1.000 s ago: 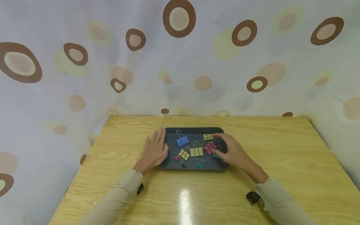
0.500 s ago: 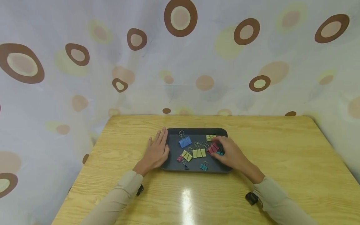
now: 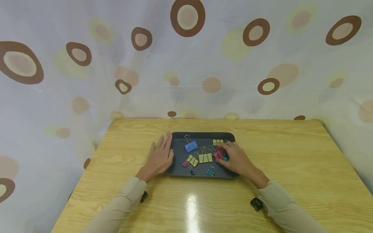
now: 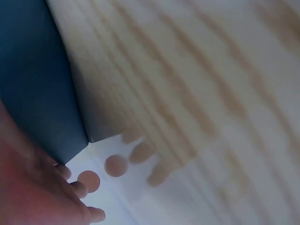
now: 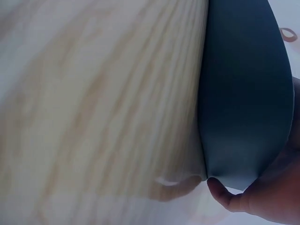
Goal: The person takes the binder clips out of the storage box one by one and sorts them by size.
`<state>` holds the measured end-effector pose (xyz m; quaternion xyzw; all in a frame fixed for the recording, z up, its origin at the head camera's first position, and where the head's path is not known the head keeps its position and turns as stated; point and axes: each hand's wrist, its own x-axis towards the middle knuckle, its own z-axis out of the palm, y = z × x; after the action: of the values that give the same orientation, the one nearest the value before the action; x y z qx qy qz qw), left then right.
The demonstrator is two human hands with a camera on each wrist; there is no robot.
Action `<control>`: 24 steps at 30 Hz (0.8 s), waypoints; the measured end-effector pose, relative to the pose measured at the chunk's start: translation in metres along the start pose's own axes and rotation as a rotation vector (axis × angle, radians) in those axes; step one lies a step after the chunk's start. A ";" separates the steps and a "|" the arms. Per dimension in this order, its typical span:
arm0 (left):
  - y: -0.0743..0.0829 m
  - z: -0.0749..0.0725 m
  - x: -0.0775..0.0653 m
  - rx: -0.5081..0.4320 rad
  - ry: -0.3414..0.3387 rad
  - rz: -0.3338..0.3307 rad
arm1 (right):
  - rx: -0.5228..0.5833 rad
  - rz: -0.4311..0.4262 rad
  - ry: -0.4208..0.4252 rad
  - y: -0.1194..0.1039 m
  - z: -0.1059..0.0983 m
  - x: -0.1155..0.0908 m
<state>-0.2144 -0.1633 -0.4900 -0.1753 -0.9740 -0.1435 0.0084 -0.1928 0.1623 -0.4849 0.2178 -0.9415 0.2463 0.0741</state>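
Note:
A dark grey tray (image 3: 201,176) holds several binder clips. My left hand (image 3: 157,161) lies with straight fingers along the tray's left rim. My right hand (image 3: 240,163) reaches over the right side, thumb and index finger pinching a red binder clip (image 3: 218,154). Partly hidden behind those fingers is a teal clip (image 3: 225,158). Just above sits a small yellow clip (image 3: 217,142), with a larger yellow clip (image 3: 205,158) to the left. Both wrist views show mostly the tray's outer wall (image 4: 37,70), a few fingers and the table.
Also in the tray are a blue clip (image 3: 191,146), another yellow clip (image 3: 193,160), a small pink clip (image 3: 185,163), a small dark clip (image 3: 191,172) and a small teal clip (image 3: 210,171). The wooden table (image 3: 291,155) meets a patterned curtain (image 3: 192,103) behind.
My right hand has moved left and inward over the tray, its thumb and index finger closing around the red binder clip. My left hand has stayed on the left rim.

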 end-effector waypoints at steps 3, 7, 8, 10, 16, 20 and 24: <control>-0.001 0.001 0.001 0.029 0.000 -0.001 | 0.023 0.009 -0.005 -0.001 0.001 0.001; -0.001 0.001 0.001 0.059 -0.001 -0.005 | 0.069 0.021 -0.009 -0.001 0.001 0.004; -0.001 0.001 0.001 0.062 0.002 -0.004 | 0.082 0.026 -0.008 -0.001 0.001 0.005; -0.001 0.000 0.002 0.063 0.004 -0.001 | 0.105 0.027 0.000 -0.001 0.002 0.005; -0.002 -0.001 0.001 0.092 -0.003 -0.011 | 0.183 0.020 0.024 -0.001 0.004 0.004; -0.001 -0.001 0.000 0.102 -0.007 -0.018 | 0.212 0.037 0.028 -0.001 0.003 0.004; 0.000 -0.001 0.000 0.106 0.001 -0.018 | 0.243 0.054 0.022 -0.001 0.000 0.004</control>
<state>-0.2147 -0.1636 -0.4886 -0.1659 -0.9817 -0.0917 0.0169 -0.1955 0.1602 -0.4837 0.1969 -0.9095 0.3627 0.0507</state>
